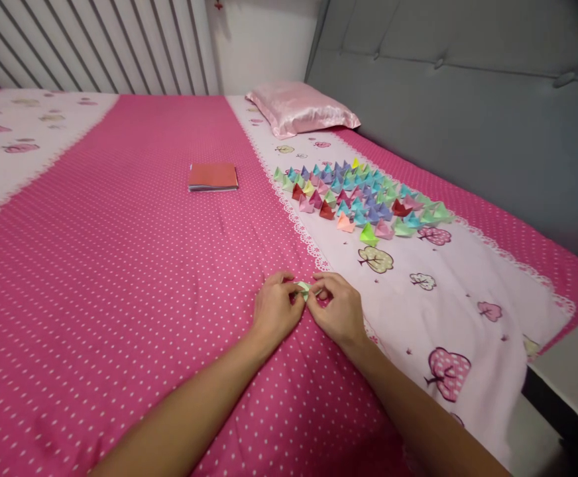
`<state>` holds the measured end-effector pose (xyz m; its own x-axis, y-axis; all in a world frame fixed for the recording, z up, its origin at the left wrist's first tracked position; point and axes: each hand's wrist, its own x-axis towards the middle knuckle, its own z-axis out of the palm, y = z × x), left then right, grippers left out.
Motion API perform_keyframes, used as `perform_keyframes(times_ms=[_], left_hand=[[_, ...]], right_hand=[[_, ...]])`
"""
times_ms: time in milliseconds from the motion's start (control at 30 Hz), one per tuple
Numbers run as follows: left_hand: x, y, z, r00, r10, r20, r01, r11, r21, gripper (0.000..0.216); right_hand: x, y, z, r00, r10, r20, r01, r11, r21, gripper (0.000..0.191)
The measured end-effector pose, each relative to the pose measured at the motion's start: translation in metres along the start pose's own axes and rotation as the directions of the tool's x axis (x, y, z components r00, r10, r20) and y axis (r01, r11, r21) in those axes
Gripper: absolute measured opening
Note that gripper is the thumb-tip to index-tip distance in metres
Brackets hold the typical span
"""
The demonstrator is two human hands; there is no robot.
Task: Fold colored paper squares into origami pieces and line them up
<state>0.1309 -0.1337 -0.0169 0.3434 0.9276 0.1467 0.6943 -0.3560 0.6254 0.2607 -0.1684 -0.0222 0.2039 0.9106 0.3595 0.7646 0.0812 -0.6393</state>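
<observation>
Between my two hands is a small piece of pale green folded paper, held just above the pink dotted bedspread. My left hand pinches its left side between thumb and fingers. On the other side, my right hand grips it with thumb and index finger. Fingers cover most of the paper, so its exact folded shape is hidden. Beyond my hands, to the right, several small folded paper boats in many colours stand in close rows on the white printed band of the bedspread.
A stack of square paper with an orange-red top sheet lies on the bed ahead, left of the boats. A pink satin pillow rests at the back, by the grey padded headboard. The bed's edge drops off at lower right.
</observation>
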Motion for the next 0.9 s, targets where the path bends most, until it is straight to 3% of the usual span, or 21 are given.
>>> perform_keyframes(times_ms=[167, 267, 567, 667, 900], left_hand=[[-0.001, 0.005, -0.001, 1.0, -0.001, -0.007, 0.001, 1.0, 0.02, 0.026], [-0.001, 0.005, 0.0, 1.0, 0.003, -0.01, -0.003, 1.0, 0.025, 0.026], [-0.002, 0.004, 0.0, 0.998, 0.017, -0.059, -0.015, 0.999, 0.032, 0.021], [-0.004, 0.008, -0.003, 0.996, 0.024, -0.08, -0.014, 0.992, 0.125, 0.021], [-0.004, 0.013, -0.01, 0.999, -0.035, -0.003, 0.034, 0.929, 0.369, 0.022]], right_hand=[[0.006, -0.007, -0.005, 0.99, -0.038, 0.139, 0.045, 0.998, -0.053, 0.023], [0.01, -0.008, -0.009, 0.979, -0.035, 0.202, 0.052, 0.995, -0.08, 0.02], [0.012, 0.0, -0.007, 0.979, -0.031, 0.2, 0.045, 0.997, -0.068, 0.013], [0.011, -0.001, -0.006, 0.982, -0.03, 0.186, 0.044, 0.996, -0.072, 0.013], [0.01, -0.008, -0.003, 0.975, 0.024, 0.222, 0.013, 0.987, -0.162, 0.015]])
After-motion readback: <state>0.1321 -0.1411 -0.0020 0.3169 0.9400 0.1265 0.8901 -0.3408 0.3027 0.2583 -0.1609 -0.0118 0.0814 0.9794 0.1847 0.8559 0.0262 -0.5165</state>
